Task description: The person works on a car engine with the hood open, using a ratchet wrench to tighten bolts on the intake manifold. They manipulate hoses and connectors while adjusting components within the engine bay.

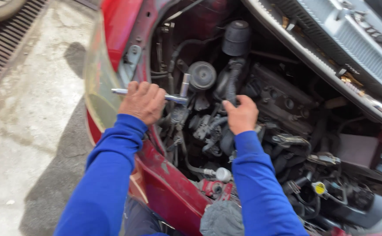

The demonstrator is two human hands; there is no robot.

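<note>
**Both hands in the engine bay**

Our left hand (143, 101) wraps fingers tight round the shiny steel T-handle wrench (173, 97), levering its crossbar above the red car body (169, 183). Our right hand (241, 115) clamps the black corrugated rubber hose (231, 83), steadying it aside.

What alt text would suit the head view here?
Two hands in blue sleeves work in a red car's open engine bay: the left hand grips a metal T-handle wrench, the right hand holds a black hose. Concrete floor lies to the left.
</note>
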